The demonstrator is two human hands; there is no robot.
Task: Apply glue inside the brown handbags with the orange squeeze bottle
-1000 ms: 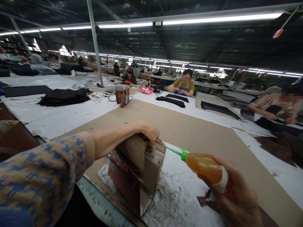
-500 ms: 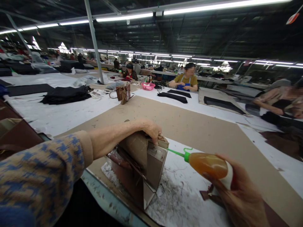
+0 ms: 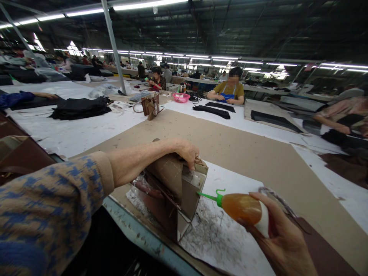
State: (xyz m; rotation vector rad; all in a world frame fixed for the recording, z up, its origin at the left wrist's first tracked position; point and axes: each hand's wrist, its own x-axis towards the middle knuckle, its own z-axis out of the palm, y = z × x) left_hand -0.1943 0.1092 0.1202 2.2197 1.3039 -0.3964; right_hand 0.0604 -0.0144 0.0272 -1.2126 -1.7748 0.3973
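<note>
A brown bag point(image 3: 163, 209) with a stiff, pale inside lies tilted on the stained white sheet point(image 3: 221, 237) before me. My left hand point(image 3: 188, 152) reaches over it, fingers closed on the folded tan fabric point(image 3: 201, 162) at its upper edge. In my right hand point(image 3: 283, 230) is a glue bottle point(image 3: 244, 209), lying nearly level, with amber liquid inside and a green cap. Its thin green nozzle point(image 3: 207, 196) points left, the tip at the bag's pale inner panel point(image 3: 192, 195); whether it touches I cannot tell.
Tan board point(image 3: 230, 142) covers the table beyond. A small brown bag point(image 3: 150, 105), a pink basket point(image 3: 181, 97) and black fabric pieces point(image 3: 80, 107) sit farther back. Another person point(image 3: 230, 88) works across the table; a blue-sleeved arm point(image 3: 25, 97) rests at left. Brown material point(image 3: 324, 245) lies at right.
The glue bottle has moved left and slightly down, its nozzle tip going from the bag's upper edge to lower along the inner panel. A blue-sleeved arm has come in at left.
</note>
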